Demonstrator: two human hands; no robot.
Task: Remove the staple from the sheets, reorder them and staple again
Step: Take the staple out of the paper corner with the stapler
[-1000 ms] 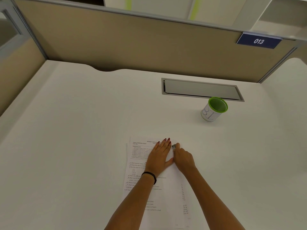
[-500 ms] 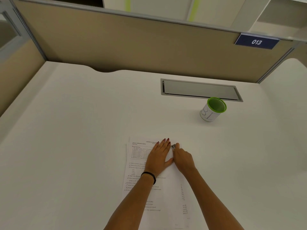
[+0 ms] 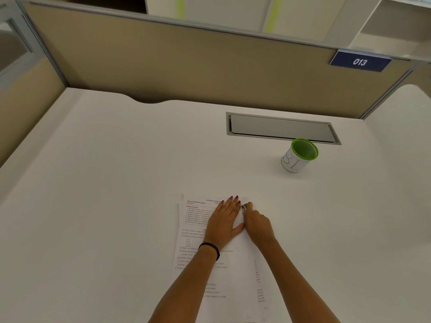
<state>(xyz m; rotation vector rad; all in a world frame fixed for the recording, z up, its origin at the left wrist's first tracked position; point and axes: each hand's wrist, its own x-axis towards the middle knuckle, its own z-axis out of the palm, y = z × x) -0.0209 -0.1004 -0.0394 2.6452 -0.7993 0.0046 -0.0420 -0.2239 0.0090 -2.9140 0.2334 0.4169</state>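
A stack of printed white sheets point(image 3: 198, 231) lies on the white desk in front of me. My left hand point(image 3: 225, 221) rests flat on the upper part of the top sheet, fingers spread, a black band on the wrist. My right hand point(image 3: 257, 223) is closed beside it near the sheets' top right corner, pinching a small grey metal tool point(image 3: 244, 207) between thumb and forefinger. The tool's tip touches the paper at that corner. The staple itself is too small to make out.
A white cup with a green rim point(image 3: 299, 156) stands at the back right. Behind it a grey cable hatch point(image 3: 279, 128) is set into the desk point(image 3: 105, 206). Beige partition walls close the desk at the back and left.
Both hands stay in the same place on the sheets. Only the camera view has shifted slightly.
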